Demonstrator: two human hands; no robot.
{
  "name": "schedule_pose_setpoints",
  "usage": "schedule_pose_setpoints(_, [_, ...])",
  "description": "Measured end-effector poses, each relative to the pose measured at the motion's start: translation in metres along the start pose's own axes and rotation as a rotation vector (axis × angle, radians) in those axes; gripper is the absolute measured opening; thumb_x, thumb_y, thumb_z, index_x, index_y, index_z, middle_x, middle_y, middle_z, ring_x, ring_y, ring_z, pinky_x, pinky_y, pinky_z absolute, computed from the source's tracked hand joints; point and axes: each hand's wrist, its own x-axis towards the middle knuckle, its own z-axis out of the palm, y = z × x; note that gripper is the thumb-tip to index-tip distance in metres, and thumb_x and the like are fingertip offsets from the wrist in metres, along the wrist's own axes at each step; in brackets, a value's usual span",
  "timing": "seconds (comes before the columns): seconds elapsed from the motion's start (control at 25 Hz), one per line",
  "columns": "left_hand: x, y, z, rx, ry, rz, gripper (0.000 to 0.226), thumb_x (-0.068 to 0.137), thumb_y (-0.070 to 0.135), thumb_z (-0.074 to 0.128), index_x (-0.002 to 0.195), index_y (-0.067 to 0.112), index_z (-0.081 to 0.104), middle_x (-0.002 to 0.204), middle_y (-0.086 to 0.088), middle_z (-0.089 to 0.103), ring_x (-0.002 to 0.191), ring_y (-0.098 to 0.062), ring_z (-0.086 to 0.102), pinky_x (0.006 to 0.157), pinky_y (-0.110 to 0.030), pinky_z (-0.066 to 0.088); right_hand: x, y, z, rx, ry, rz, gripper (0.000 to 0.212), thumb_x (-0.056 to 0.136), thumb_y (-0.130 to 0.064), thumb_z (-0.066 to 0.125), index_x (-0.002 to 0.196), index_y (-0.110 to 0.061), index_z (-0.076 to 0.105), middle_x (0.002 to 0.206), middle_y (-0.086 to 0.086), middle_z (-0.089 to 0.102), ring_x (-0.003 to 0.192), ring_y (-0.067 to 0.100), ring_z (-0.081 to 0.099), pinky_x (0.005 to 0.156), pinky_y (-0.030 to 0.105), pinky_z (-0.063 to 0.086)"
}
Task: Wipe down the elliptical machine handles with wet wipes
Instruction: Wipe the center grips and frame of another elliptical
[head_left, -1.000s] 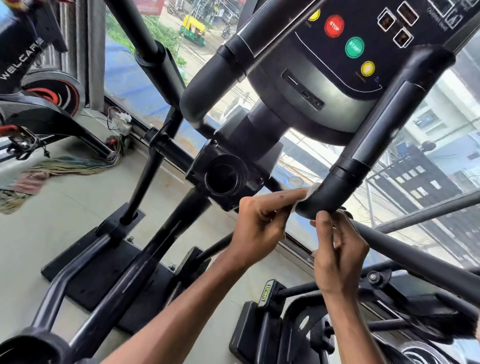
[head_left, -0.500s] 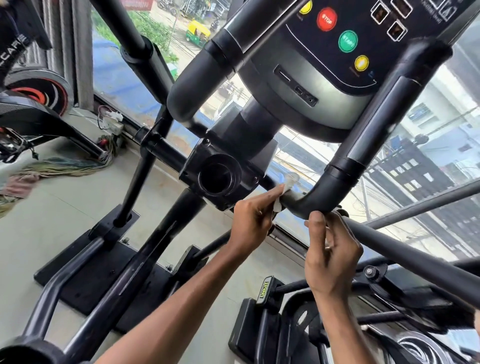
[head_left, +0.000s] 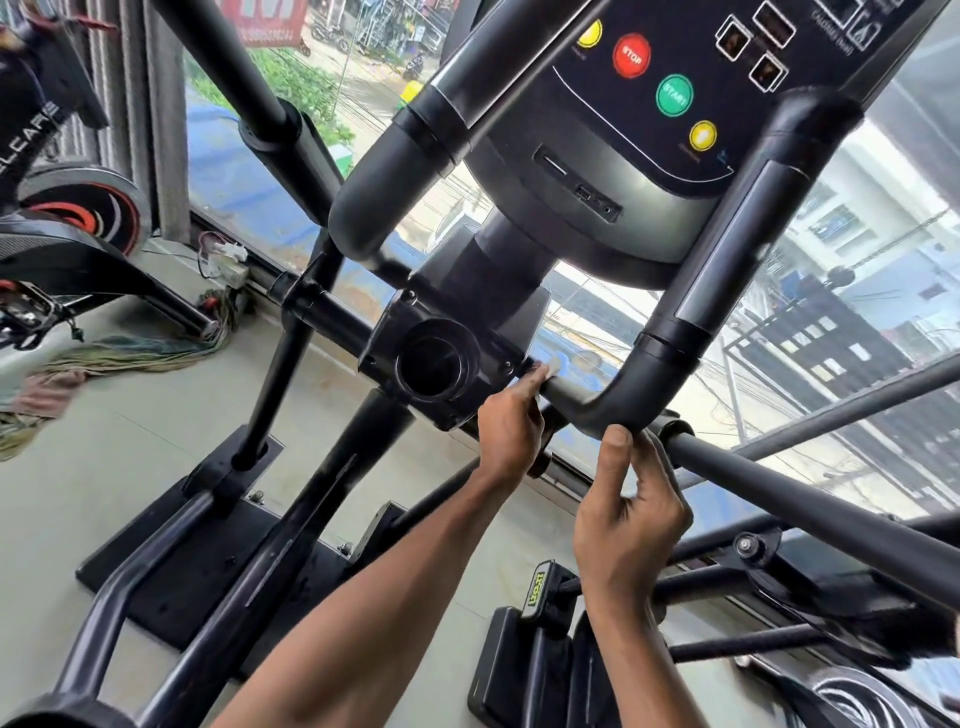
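Observation:
The elliptical's right fixed handle (head_left: 727, 260) is a black bar that runs down from the console and bends left toward the central housing. My left hand (head_left: 511, 426) pinches a white wet wipe (head_left: 551, 368) against the handle's lower horizontal stretch, close to the housing; only a scrap of the wipe shows. My right hand (head_left: 631, 512) sits under the bend, thumb up on the bar, fingers curled behind it. The left fixed handle (head_left: 415, 156) hangs untouched at upper centre.
The console (head_left: 670, 93) with coloured buttons is overhead. A black cup-holder housing (head_left: 436, 364) sits just left of my left hand. Moving arm bars (head_left: 810, 499) cross at right. An exercise bike (head_left: 78, 218) and a heap of rags (head_left: 104, 358) lie at left. Window glass is behind.
My left hand slid the wipe leftward along the handle, from the bend toward the central housing. My right hand stayed under the bend.

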Motion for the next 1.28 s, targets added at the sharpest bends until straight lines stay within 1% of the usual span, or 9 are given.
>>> schedule_pose_setpoints(0.16, [-0.006, 0.010, -0.013, -0.054, -0.010, -0.002, 0.051, 0.089, -0.008, 0.063, 0.128, 0.023, 0.073, 0.082, -0.001, 0.078, 0.071, -0.013, 0.068, 0.067, -0.005, 0.040, 0.005, 0.004, -0.007, -0.001, -0.038, 0.005, 0.041, 0.105, -0.037, 0.051, 0.106, -0.004, 0.076, 0.104, -0.004, 0.075, 0.108, -0.006, 0.064, 0.092, 0.014, 0.045])
schedule_pose_setpoints(0.32, [-0.019, 0.036, -0.047, -0.370, -0.046, -0.102, 0.038, 0.093, -0.006, 0.065, 0.116, 0.021, 0.079, 0.084, 0.011, 0.078, 0.065, -0.005, 0.068, 0.062, -0.017, 0.054, 0.009, 0.004, -0.009, 0.018, -0.049, 0.004, 0.035, 0.103, -0.034, 0.054, 0.098, -0.006, 0.075, 0.096, -0.004, 0.074, 0.102, -0.012, 0.062, 0.089, 0.009, 0.041])
schedule_pose_setpoints(0.48, [-0.030, 0.066, -0.082, -0.423, 0.010, -0.086, 0.014, 0.092, 0.009, 0.075, 0.102, 0.015, 0.083, 0.088, 0.009, 0.080, 0.074, 0.003, 0.067, 0.071, -0.026, 0.057, 0.011, 0.003, -0.011, 0.072, -0.071, 0.011, 0.025, 0.103, -0.034, 0.058, 0.099, -0.016, 0.075, 0.092, -0.015, 0.071, 0.094, -0.007, 0.064, 0.085, 0.012, 0.044])
schedule_pose_setpoints(0.64, [-0.037, 0.110, -0.113, -0.376, 0.037, -0.023, 0.010, 0.091, 0.009, 0.076, 0.089, 0.017, 0.082, 0.074, 0.017, 0.076, 0.067, 0.005, 0.067, 0.067, -0.022, 0.055, 0.012, 0.004, -0.011, 0.112, -0.063, 0.034, 0.033, 0.103, -0.040, 0.059, 0.104, -0.012, 0.077, 0.091, -0.009, 0.072, 0.086, 0.005, 0.067, 0.077, 0.022, 0.051])
schedule_pose_setpoints(0.76, [-0.030, 0.138, -0.123, -0.370, 0.087, 0.010, 0.007, 0.090, 0.012, 0.076, 0.091, 0.016, 0.083, 0.075, 0.012, 0.077, 0.070, -0.004, 0.073, 0.068, -0.027, 0.059, 0.014, 0.003, -0.010, 0.153, -0.073, 0.041, 0.047, 0.102, -0.052, 0.056, 0.111, -0.012, 0.079, 0.093, -0.006, 0.075, 0.081, 0.014, 0.068, 0.072, 0.027, 0.054])
schedule_pose_setpoints(0.88, [-0.035, 0.155, -0.123, -0.358, 0.151, 0.011, 0.010, 0.092, 0.013, 0.076, 0.098, 0.013, 0.083, 0.080, 0.009, 0.079, 0.071, -0.003, 0.073, 0.069, -0.022, 0.058, 0.015, 0.004, -0.009, 0.147, -0.075, 0.067, 0.052, 0.100, -0.061, 0.053, 0.112, -0.019, 0.080, 0.101, -0.008, 0.078, 0.081, 0.008, 0.070, 0.075, 0.021, 0.052])
schedule_pose_setpoints(1.0, [-0.048, 0.159, -0.124, -0.293, 0.149, 0.031, 0.013, 0.093, 0.011, 0.075, 0.104, 0.012, 0.082, 0.084, 0.008, 0.079, 0.071, 0.002, 0.071, 0.069, -0.018, 0.058, 0.015, 0.006, -0.008, 0.147, -0.061, 0.071, 0.039, 0.098, -0.054, 0.060, 0.111, -0.023, 0.079, 0.094, -0.011, 0.076, 0.081, 0.008, 0.070, 0.074, 0.011, 0.044])
schedule_pose_setpoints(1.12, [-0.039, 0.154, -0.130, -0.195, 0.107, 0.051, 0.012, 0.090, 0.010, 0.077, 0.098, 0.017, 0.083, 0.074, 0.016, 0.076, 0.064, 0.005, 0.068, 0.062, -0.023, 0.056, 0.016, 0.005, -0.007, 0.153, -0.046, 0.068, 0.035, 0.096, -0.051, 0.062, 0.109, -0.023, 0.080, 0.092, -0.010, 0.075, 0.077, 0.008, 0.069, 0.073, 0.007, 0.040])
schedule_pose_setpoints(1.28, [-0.032, 0.165, -0.129, -0.274, 0.167, 0.001, 0.011, 0.090, 0.011, 0.079, 0.095, 0.020, 0.083, 0.073, 0.021, 0.075, 0.072, -0.001, 0.073, 0.070, -0.025, 0.060, 0.016, 0.004, -0.007, 0.181, -0.037, 0.080, 0.048, 0.096, -0.067, 0.054, 0.107, -0.028, 0.080, 0.098, -0.014, 0.076, 0.078, 0.006, 0.069, 0.071, 0.020, 0.050])
